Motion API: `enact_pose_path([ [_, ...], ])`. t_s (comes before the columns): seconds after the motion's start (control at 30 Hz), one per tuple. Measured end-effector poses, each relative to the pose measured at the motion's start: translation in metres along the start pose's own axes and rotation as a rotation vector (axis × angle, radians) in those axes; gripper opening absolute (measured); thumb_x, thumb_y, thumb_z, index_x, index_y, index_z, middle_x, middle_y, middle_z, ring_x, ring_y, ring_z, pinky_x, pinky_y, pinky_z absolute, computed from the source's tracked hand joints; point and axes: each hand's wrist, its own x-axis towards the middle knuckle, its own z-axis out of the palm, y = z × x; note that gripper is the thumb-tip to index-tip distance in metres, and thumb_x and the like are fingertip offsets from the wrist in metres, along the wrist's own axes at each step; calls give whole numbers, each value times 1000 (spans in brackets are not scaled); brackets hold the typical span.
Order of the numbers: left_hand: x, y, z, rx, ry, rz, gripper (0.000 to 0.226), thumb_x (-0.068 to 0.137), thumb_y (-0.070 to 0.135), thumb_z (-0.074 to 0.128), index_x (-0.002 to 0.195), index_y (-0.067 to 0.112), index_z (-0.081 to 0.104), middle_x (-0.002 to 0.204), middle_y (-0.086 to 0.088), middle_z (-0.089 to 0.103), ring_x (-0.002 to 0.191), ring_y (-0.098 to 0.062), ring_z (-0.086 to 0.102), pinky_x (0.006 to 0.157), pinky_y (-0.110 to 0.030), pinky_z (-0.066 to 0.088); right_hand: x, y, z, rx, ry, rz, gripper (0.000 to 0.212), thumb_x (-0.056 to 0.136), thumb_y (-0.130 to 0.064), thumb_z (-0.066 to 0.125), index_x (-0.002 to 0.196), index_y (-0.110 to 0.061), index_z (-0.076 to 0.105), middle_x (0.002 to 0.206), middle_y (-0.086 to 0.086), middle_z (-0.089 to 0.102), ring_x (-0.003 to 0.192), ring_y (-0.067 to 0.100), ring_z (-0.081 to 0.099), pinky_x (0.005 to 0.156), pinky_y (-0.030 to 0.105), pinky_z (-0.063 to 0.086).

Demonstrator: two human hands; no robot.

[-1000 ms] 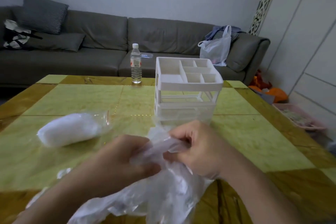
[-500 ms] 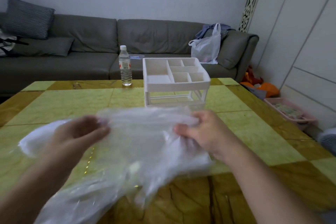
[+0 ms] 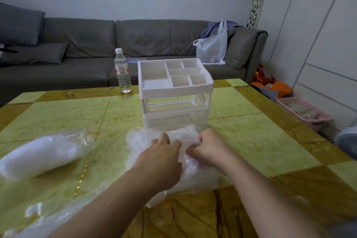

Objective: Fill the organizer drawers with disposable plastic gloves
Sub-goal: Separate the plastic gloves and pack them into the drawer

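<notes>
Together two hands, left hand (image 3: 163, 157) and right hand (image 3: 209, 149), grip one glove wad (image 3: 185, 172)

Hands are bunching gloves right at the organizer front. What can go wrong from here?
1. The clear plastic gloves, held by the left hand and right hand, form a loose wad; it may snag on the white plastic drawer organizer.
2. Pushing could slide the light organizer toward the clear water bottle.
3. Loose film near the yellow table's front edge could slip off.

Two bare, sleeveless forearms (image 3: 119, 195)
</notes>
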Motion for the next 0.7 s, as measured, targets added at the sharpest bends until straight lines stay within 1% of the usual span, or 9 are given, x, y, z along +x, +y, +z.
enact_pose_path([
  [0.13, 5, -9, 4, 103, -144, -98, 60, 94, 57, 57, 146, 34, 39, 145, -7, 36, 127, -30, 49, 99, -44, 52, 7, 3, 2, -109, 4, 13, 15, 79, -13, 80, 71, -8, 69, 69, 2, 72, 67, 19, 71, 55, 23, 48],
  [0.23, 9, -12, 6, 118, -226, -102, 64, 91, 61, 58, 147, 37, 39, 144, -6, 39, 125, -30, 51, 100, -45, 51, 8, -1, 2, -99, -1, 24, 9, 85, -13, 78, 86, -4, 74, 83, 12, 76, 71, 29, 77, 63, 38, 64],
  [0.33, 13, -14, 11, 92, -258, -125, 69, 89, 62, 61, 148, 35, 36, 144, -8, 37, 125, -32, 53, 99, -42, 51, 6, -2, 2, -59, 31, 40, 14, 95, -5, 63, 83, -2, 70, 78, 19, 75, 57, 32, 76, 54, 46, 65],
  [0.4, 15, -15, 14, 56, -264, -147, 77, 87, 62, 63, 151, 34, 31, 147, -9, 35, 125, -32, 54, 98, -41, 52, 7, 2, 3, -223, 121, -4, 16, 93, -5, 61, 79, -4, 67, 69, 15, 73, 52, 26, 74, 52, 44, 65],
  [0.47, 19, -16, 17, 20, -277, -162, 85, 86, 62, 65, 154, 32, 24, 150, -10, 31, 122, -31, 57, 97, -39, 53, 5, 1, 5, -408, 183, -36, 15, 92, -8, 66, 76, -6, 66, 66, 10, 70, 49, 22, 71, 46, 36, 61],
  [0.53, 23, -16, 19, -12, -300, -176, 89, 86, 61, 65, 156, 31, 20, 152, -11, 26, 118, -30, 60, 97, -38, 54, -1, -4, 5, -561, 222, -44, 21, 91, -11, 70, 72, -11, 60, 70, 6, 62, 55, 22, 65, 43, 30, 49],
  [0.6, 24, -15, 20, -10, -309, -177, 88, 87, 60, 63, 157, 29, 20, 152, -12, 22, 116, -29, 61, 98, -38, 54, -10, -13, 3, -631, 226, -27, 24, 90, -11, 70, 73, -14, 53, 78, 4, 59, 65, 23, 60, 48, 28, 41],
  [0.63, 24, -14, 21, -5, -315, -179, 86, 88, 60, 61, 157, 28, 19, 152, -13, 21, 116, -29, 61, 99, -38, 53, -15, -20, 0, -653, 240, -20, 21, 90, -12, 70, 77, -15, 54, 86, 5, 61, 73, 26, 63, 53, 30, 43],
  [0.7, 22, -12, 20, -8, -321, -183, 79, 88, 59, 56, 153, 28, 24, 149, -14, 23, 120, -31, 56, 99, -39, 51, -25, -34, -3, -672, 333, -87, 15, 89, -14, 71, 99, -13, 60, 109, 8, 62, 98, 30, 63, 69, 35, 49],
])
